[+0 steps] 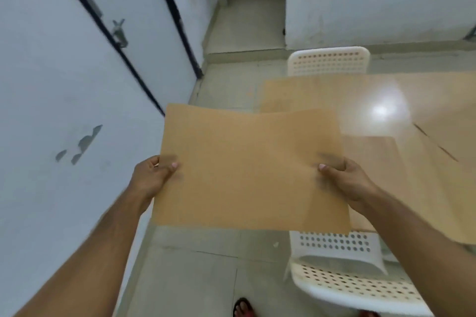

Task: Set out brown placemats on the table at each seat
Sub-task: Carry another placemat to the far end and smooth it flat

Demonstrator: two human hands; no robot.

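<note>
A brown placemat [247,170] is held flat in the air in front of me, over the floor and the table's left edge. My left hand [152,177] grips its left edge with the thumb on top. My right hand [345,177] grips its right edge the same way. The light wooden table [425,110] lies to the right, glossy, with a bright light glare on it. Whether the placemat is one sheet or several stacked, I cannot tell.
A white perforated chair [329,60] stands at the table's far side. Another white perforated chair [355,280] stands at the near side, below the placemat. A white wall with dark-framed doors [108,33] runs along the left. My sandalled foot [243,307] shows on the tiled floor.
</note>
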